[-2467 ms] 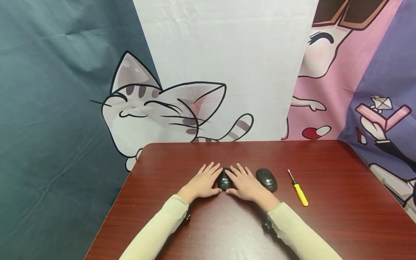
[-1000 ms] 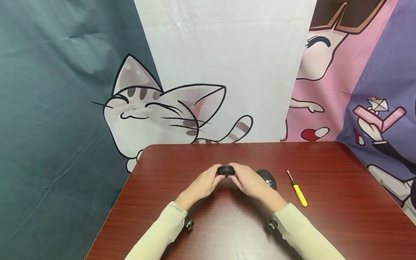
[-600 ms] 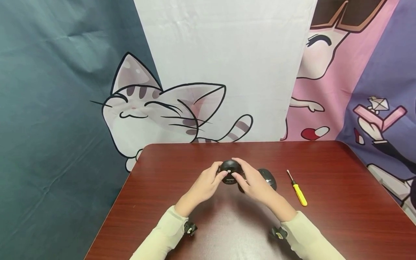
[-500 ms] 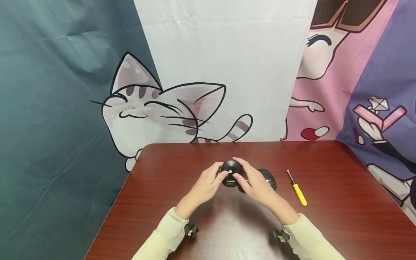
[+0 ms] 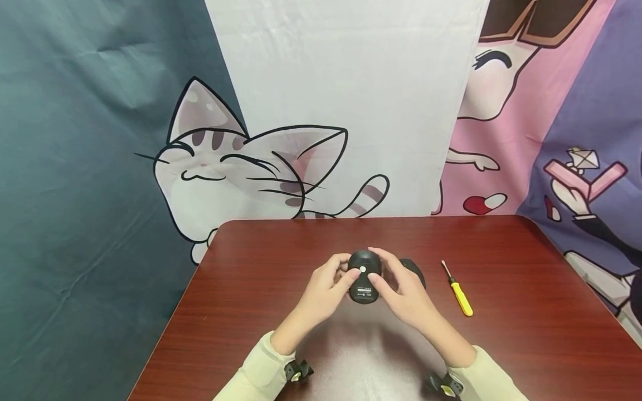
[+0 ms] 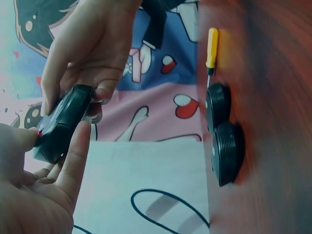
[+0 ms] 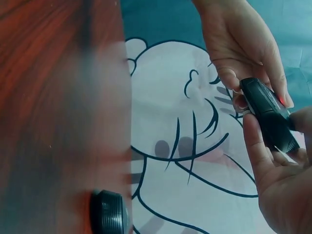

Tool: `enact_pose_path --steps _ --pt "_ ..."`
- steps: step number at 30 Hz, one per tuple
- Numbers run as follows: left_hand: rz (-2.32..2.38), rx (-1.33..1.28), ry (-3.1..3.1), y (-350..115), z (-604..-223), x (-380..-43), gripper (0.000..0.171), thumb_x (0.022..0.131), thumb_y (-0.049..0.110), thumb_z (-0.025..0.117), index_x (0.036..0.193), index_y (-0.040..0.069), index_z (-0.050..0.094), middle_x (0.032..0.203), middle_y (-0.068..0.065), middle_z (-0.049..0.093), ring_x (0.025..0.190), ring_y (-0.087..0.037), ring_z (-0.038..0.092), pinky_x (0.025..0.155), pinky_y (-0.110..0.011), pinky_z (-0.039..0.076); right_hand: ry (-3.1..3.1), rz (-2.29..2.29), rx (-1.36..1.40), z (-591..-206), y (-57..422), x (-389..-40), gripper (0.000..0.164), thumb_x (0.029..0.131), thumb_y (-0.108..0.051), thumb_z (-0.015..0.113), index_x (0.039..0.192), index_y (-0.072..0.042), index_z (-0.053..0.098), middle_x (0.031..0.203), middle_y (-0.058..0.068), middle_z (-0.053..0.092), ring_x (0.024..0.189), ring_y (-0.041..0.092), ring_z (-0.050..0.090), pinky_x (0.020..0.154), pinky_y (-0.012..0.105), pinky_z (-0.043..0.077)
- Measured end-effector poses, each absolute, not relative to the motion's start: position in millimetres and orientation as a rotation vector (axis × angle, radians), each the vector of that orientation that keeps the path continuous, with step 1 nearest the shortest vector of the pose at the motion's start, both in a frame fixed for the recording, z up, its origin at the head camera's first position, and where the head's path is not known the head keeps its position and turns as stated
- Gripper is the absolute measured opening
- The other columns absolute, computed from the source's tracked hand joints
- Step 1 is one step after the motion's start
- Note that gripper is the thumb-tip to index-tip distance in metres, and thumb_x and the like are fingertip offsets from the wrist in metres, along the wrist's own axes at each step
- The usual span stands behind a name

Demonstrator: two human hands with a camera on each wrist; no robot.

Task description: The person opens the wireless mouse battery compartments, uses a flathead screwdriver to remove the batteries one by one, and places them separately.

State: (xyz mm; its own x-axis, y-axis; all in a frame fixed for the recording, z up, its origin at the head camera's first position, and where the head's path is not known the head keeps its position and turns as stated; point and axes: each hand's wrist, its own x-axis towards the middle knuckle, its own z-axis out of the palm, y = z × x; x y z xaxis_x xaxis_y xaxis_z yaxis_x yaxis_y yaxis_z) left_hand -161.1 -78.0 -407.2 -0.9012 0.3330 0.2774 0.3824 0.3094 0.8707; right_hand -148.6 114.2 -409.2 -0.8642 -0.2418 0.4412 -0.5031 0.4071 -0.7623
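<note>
Both hands hold a black computer mouse above the table, its underside with a white spot and small label turned toward the head camera. My left hand grips its left side, thumb on the underside. From the right, my right hand grips it with the thumb likewise on the underside. Seen edge-on in the left wrist view, the held mouse shows a small red glow by a fingertip. Two more black mice, a nearer one and a farther one, sit on the table there; the right hand hides much of them from the head camera.
A screwdriver with a yellow handle lies on the reddish-brown table, right of the hands. A cloth backdrop with cartoon figures hangs behind the table's far edge. Dark devices are strapped at both wrists.
Both hands went from lying around a mouse on the table to lifting it and tipping its underside up. Since then it has come slightly nearer and to the right. The screwdriver stays put.
</note>
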Motion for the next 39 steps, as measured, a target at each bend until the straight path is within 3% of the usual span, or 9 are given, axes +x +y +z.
enact_pose_path --steps 5,10,13,18,28,39 --pt "-1.8 -0.663 -2.531 -73.2 -389.1 -145.5 0.029 0.096 0.023 0.053 0.121 0.008 0.051 0.092 -0.006 0.063 0.065 -0.013 0.063 0.054 -0.029 0.058 -2.441 1.533 0.602 -391.3 112.4 -130.5 0.048 0.089 -0.01 0.062 0.134 -0.012 0.045 0.092 -0.002 0.062 0.072 0.012 0.056 0.056 0.023 0.051" --pt "-1.87 -0.644 -2.531 -70.0 -376.5 -133.0 0.027 0.096 0.019 0.053 0.119 0.005 0.052 0.09 -0.008 0.063 0.063 -0.013 0.063 0.056 -0.037 0.058 -2.422 1.628 0.595 -385.8 112.7 -120.6 0.046 0.089 -0.007 0.062 0.132 -0.008 0.046 0.101 0.001 0.064 0.087 0.01 0.061 0.073 0.022 0.055" --pt "-1.879 -0.639 -2.538 -68.8 -376.1 -129.9 0.026 0.096 0.019 0.053 0.118 0.005 0.052 0.088 -0.009 0.062 0.061 -0.012 0.062 0.054 -0.033 0.058 -2.41 1.669 0.579 -387.4 113.5 -118.3 0.045 0.089 -0.007 0.061 0.132 -0.008 0.047 0.105 0.002 0.064 0.094 0.009 0.061 0.08 0.021 0.055" --pt "-1.905 -0.645 -2.549 -68.1 -376.2 -127.2 0.027 0.096 0.019 0.053 0.118 0.005 0.051 0.088 -0.009 0.062 0.062 -0.013 0.062 0.053 -0.027 0.057 -2.433 1.679 0.542 -389.0 114.4 -115.3 0.044 0.09 -0.01 0.061 0.132 -0.01 0.048 0.107 0.001 0.063 0.094 0.009 0.061 0.08 0.022 0.055" --pt "-1.97 -0.639 -2.573 -66.5 -379.0 -126.4 0.026 0.096 0.018 0.052 0.119 0.006 0.05 0.091 -0.009 0.063 0.062 -0.014 0.064 0.053 -0.028 0.058 -2.408 1.719 0.548 -392.7 115.5 -111.0 0.042 0.09 -0.007 0.061 0.13 -0.006 0.048 0.107 0.007 0.064 0.094 0.011 0.063 0.077 0.023 0.056" --pt "-2.052 -0.654 -2.589 -63.2 -384.0 -127.4 0.029 0.097 0.019 0.05 0.123 0.007 0.047 0.095 -0.011 0.063 0.063 -0.017 0.065 0.053 -0.03 0.058 -2.43 1.712 0.509 -397.6 119.9 -107.7 0.042 0.09 -0.009 0.061 0.13 -0.009 0.049 0.1 0.004 0.066 0.087 0.009 0.065 0.074 0.023 0.056"
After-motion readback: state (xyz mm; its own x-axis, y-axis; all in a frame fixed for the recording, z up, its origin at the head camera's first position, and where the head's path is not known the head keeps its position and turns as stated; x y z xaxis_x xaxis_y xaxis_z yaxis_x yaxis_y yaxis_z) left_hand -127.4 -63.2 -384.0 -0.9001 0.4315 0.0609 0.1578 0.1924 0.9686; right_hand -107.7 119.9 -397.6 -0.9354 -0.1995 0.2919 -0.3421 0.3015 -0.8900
